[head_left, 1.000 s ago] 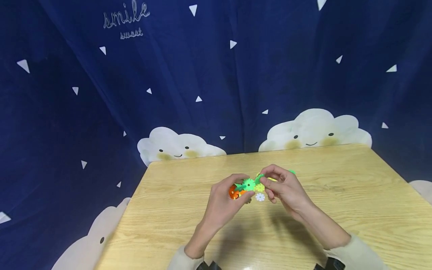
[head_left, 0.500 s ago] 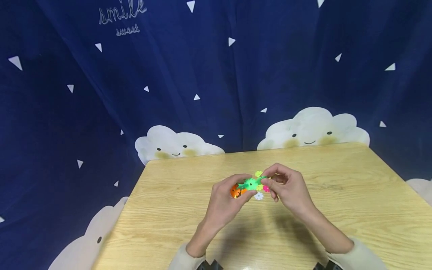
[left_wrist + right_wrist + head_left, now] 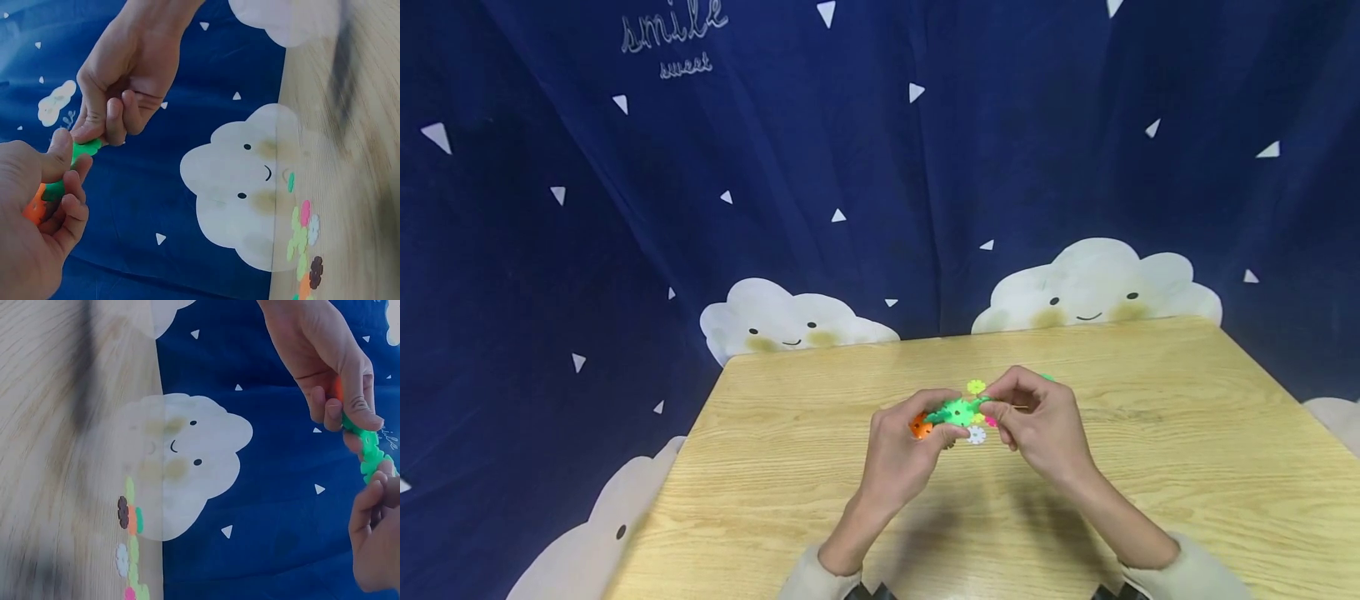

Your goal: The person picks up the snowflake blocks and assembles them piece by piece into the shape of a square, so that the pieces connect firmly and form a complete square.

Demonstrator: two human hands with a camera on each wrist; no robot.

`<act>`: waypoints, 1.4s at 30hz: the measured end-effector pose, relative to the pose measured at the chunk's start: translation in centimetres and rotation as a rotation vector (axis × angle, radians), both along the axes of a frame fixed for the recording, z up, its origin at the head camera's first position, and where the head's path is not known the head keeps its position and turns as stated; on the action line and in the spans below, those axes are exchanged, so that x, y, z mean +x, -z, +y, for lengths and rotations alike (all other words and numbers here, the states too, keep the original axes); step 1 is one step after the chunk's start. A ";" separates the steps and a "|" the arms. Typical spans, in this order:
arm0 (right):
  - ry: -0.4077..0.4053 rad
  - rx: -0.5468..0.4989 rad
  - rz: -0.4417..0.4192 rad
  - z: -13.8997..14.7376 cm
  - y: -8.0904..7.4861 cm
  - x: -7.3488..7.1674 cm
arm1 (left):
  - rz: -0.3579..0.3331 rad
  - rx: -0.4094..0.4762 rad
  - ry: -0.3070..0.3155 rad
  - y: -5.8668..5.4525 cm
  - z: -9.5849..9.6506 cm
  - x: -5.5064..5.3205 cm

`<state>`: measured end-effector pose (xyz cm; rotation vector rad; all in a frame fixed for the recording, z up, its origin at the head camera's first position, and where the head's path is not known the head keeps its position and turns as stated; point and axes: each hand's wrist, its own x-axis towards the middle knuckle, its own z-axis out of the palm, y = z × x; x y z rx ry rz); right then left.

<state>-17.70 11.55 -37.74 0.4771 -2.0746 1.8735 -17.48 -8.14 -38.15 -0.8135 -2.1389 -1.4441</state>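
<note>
Near the table's middle, my left hand (image 3: 897,446) holds a joined piece made of plastic snowflake discs, with an orange disc (image 3: 920,427) by the palm and a bright green disc (image 3: 958,412) facing up between finger and thumb. My right hand (image 3: 1048,429) pinches another green disc (image 3: 982,403) against the right side of that piece. In the right wrist view the green discs (image 3: 370,449) form a chain between both hands; whether the last disc is slotted in cannot be told. The left fingers (image 3: 74,215) hide part of the orange end.
Loose snowflake discs lie on the wooden table (image 3: 775,467) beyond and beneath the hands: a yellow disc (image 3: 976,387), a white disc (image 3: 976,435), a pink disc (image 3: 991,422), and a brown disc (image 3: 123,512). A blue curtain (image 3: 850,167) hangs behind the table.
The green disc in my right hand has turned flatter and come up against the green disc held on the left. Both hands stay nearly in place, and the head view has shifted slightly.
</note>
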 end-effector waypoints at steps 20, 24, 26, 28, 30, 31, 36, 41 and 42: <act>-0.111 0.043 0.140 0.9 -0.5 0.0 | 0.012 -0.040 0.007 -0.1 0.4 0.6; -0.131 0.118 0.081 1.4 -0.7 -0.4 | -0.084 -0.113 0.026 0.1 0.4 0.7; -0.151 0.150 0.090 1.4 -0.6 -0.6 | -0.143 -0.141 0.049 0.2 0.4 0.7; -0.167 0.176 0.110 1.3 -0.6 -0.7 | -0.192 -0.155 0.077 0.3 0.5 0.8; -0.179 0.189 0.129 1.0 -0.5 -0.7 | -0.230 -0.154 0.091 0.3 0.6 0.9; -0.180 0.191 0.138 0.9 -0.4 -0.8 | -0.242 -0.153 0.091 0.3 0.6 1.0; -0.173 0.173 0.131 0.2 -0.4 -0.9 | -0.284 -0.133 0.081 0.3 0.6 1.1; -0.129 0.181 0.065 -0.3 -0.5 -1.0 | -0.355 -0.077 0.094 0.3 0.5 1.2; -0.124 0.181 0.050 -0.3 -0.5 -1.1 | -0.367 -0.064 0.095 0.3 0.4 1.2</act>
